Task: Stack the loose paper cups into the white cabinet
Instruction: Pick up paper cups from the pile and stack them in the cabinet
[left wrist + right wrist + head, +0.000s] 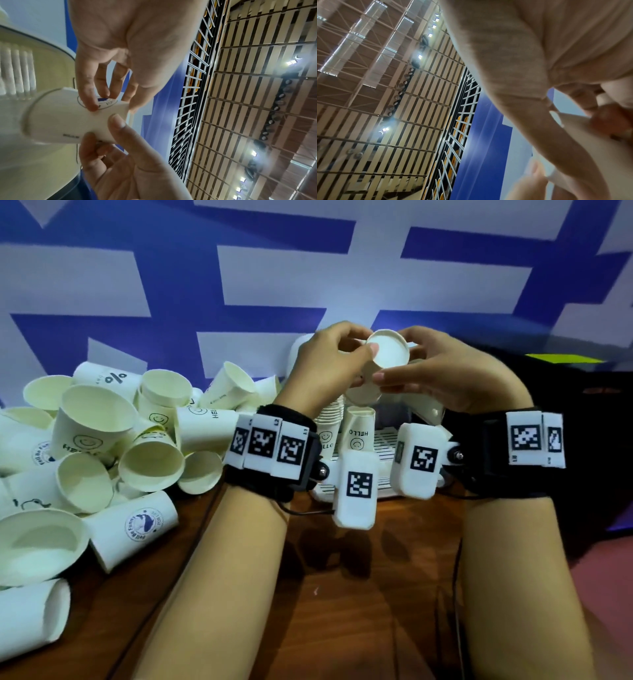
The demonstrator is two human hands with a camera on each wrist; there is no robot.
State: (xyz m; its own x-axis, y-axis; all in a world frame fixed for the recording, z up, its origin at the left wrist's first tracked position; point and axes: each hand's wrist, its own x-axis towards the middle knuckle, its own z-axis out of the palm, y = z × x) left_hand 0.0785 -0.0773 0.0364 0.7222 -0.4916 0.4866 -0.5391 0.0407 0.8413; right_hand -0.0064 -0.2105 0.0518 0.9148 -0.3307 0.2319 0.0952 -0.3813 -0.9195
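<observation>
Left hand (329, 361) and right hand (442, 371) pinch thin cream paper cup (388, 350), seemingly nesting another; light, crushable: grip sidewall gently.

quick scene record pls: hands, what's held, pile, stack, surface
left hand: pinches the held cup
right hand: fingers on the same cup
held cup: raised above the stack, open mouth toward the head camera
loose cups: jumbled pile, left side of the table
stack: nested cups under the hands
table: brown wood
</observation>
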